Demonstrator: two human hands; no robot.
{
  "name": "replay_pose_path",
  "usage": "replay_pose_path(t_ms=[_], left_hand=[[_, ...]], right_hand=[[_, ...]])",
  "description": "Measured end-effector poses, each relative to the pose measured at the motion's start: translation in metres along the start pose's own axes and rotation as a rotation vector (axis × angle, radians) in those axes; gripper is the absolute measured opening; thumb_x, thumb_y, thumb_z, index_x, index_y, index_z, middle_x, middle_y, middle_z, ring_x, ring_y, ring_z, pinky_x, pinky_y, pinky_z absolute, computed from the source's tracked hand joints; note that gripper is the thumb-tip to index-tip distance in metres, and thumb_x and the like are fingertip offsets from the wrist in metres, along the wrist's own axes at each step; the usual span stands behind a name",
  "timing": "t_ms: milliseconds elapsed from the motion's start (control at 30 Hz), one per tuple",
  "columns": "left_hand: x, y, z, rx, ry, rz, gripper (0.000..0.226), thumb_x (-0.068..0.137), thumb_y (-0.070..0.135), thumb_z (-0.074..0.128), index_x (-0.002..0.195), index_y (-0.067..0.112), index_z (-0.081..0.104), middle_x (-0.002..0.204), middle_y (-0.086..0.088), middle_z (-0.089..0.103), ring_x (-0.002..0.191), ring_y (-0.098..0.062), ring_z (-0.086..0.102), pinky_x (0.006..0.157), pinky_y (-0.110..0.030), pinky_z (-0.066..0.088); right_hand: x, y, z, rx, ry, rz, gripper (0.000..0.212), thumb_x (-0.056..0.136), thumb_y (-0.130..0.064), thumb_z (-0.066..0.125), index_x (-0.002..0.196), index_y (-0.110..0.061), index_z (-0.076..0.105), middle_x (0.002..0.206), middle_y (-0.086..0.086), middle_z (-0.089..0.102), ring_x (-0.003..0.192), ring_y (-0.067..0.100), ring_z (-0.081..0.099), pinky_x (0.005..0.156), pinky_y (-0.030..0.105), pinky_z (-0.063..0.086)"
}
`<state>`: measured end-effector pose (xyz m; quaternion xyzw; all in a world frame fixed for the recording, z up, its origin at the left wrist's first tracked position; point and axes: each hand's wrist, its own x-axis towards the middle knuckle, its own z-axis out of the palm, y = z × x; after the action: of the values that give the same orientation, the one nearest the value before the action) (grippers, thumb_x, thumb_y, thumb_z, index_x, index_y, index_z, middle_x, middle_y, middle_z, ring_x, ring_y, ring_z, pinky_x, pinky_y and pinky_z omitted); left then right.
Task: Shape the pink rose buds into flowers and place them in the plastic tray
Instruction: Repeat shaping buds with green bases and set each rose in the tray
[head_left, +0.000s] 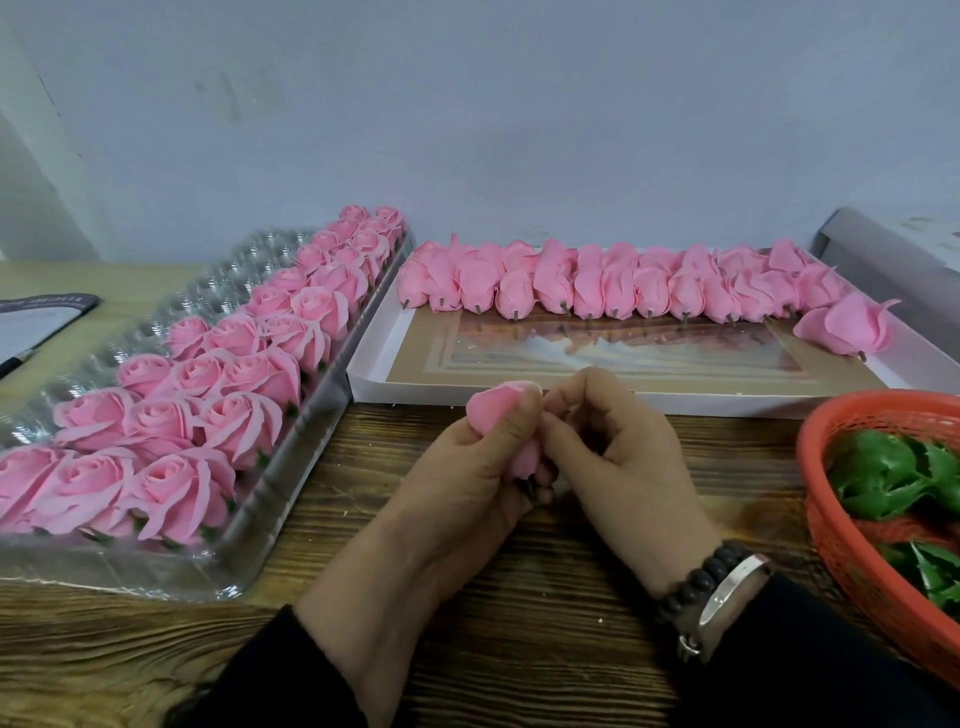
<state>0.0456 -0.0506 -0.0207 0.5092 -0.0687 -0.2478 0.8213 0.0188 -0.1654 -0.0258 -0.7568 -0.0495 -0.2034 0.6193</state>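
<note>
At frame centre, a left hand (467, 467) grips a pink rose bud (496, 410) while the right hand (618, 441) pinches its petals. Shaped roses (171, 405) fill a plastic tray (291, 519) at left; unshaped buds (623, 286) line a white box (374, 374) beyond.

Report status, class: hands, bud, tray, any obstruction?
Left hand grips pink rose bud; right hand pinches its petals. Plastic tray partly filled with shaped roses. Nothing blocking.

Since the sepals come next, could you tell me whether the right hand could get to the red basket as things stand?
Probably yes: the red basket sits open-topped just right of the right hand with nothing between, though the hand must first let go of the bud.
</note>
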Motion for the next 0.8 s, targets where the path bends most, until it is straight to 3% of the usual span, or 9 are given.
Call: replay_pose_path(t_ms=[100, 167, 267, 400, 500, 633, 800], left_hand=[[-0.0006, -0.0012, 0.0007, -0.007, -0.022, 0.023, 0.048, 0.07, 0.033, 0.063, 0.104, 0.0, 0.067, 0.073, -0.009, 0.054, 0.053, -0.008, 0.049, 0.065, -0.027, 0.038], [-0.0027, -0.0005, 0.0029, 0.02, -0.043, 0.05, 0.032, 0.071, 0.032, 0.061, 0.094, 0.014, 0.074, 0.082, -0.014, 0.057, 0.07, -0.019, 0.053, 0.071, -0.03, 0.04], [-0.0054, 0.0003, 0.003, 0.033, -0.06, 0.045, 0.029, 0.072, 0.03, 0.06, 0.097, 0.021, 0.074, 0.106, -0.022, 0.052, 0.1, -0.03, 0.042, 0.091, -0.045, 0.031], [-0.0058, 0.0005, 0.0043, 0.056, -0.088, 0.052, 0.031, 0.074, 0.032, 0.06, 0.1, 0.02, 0.072, 0.109, -0.023, 0.047, 0.1, -0.031, 0.038, 0.087, -0.047, 0.026], [-0.0041, -0.0016, 0.0038, 0.082, -0.094, 0.071, 0.033, 0.071, 0.034, 0.063, 0.098, 0.017, 0.072, 0.099, -0.021, 0.048, 0.087, -0.031, 0.042, 0.077, -0.044, 0.034], [-0.0046, -0.0013, 0.0031, 0.141, -0.058, 0.08, 0.024, 0.071, 0.037, 0.06, 0.078, 0.018, 0.074, 0.064, -0.005, 0.055, 0.052, -0.011, 0.049, 0.046, -0.02, 0.039], [-0.0033, -0.0037, 0.0025, 0.175, -0.032, 0.065, 0.036, 0.071, 0.04, 0.06, 0.076, 0.005, 0.063, 0.057, -0.009, 0.054, 0.044, -0.012, 0.05, 0.042, -0.02, 0.037]], right_hand=[[0.0011, -0.0028, -0.0011, 0.029, -0.01, 0.008, 0.018, 0.083, -0.004, 0.064, 0.074, -0.019, 0.058, 0.055, 0.012, 0.054, 0.049, 0.023, 0.051, 0.047, 0.027, 0.047], [0.0008, -0.0041, -0.0015, -0.018, -0.019, -0.022, 0.025, 0.083, -0.005, 0.064, 0.081, -0.03, 0.06, 0.064, -0.002, 0.054, 0.053, 0.026, 0.051, 0.052, 0.031, 0.049], [-0.0003, -0.0054, -0.0018, -0.042, -0.045, -0.008, 0.033, 0.081, -0.01, 0.063, 0.098, -0.037, 0.058, 0.069, -0.009, 0.051, 0.058, 0.028, 0.055, 0.055, 0.035, 0.052], [-0.0005, -0.0061, -0.003, -0.067, -0.04, -0.004, 0.023, 0.072, -0.026, 0.06, 0.094, -0.035, 0.058, 0.064, -0.015, 0.053, 0.056, 0.028, 0.057, 0.054, 0.039, 0.052], [-0.0005, -0.0038, -0.0035, -0.094, -0.024, -0.009, 0.018, 0.072, -0.024, 0.061, 0.087, -0.033, 0.057, 0.059, -0.014, 0.054, 0.052, 0.025, 0.056, 0.05, 0.037, 0.051], [-0.0012, -0.0027, -0.0024, -0.052, 0.004, -0.031, 0.029, 0.078, -0.011, 0.067, 0.087, -0.036, 0.055, 0.06, 0.004, 0.054, 0.045, 0.021, 0.052, 0.042, 0.028, 0.047], [-0.0017, -0.0061, -0.0013, 0.08, -0.007, -0.048, 0.033, 0.08, 0.003, 0.062, 0.083, -0.029, 0.056, 0.065, 0.01, 0.054, 0.037, 0.005, 0.046, 0.038, 0.01, 0.037]])
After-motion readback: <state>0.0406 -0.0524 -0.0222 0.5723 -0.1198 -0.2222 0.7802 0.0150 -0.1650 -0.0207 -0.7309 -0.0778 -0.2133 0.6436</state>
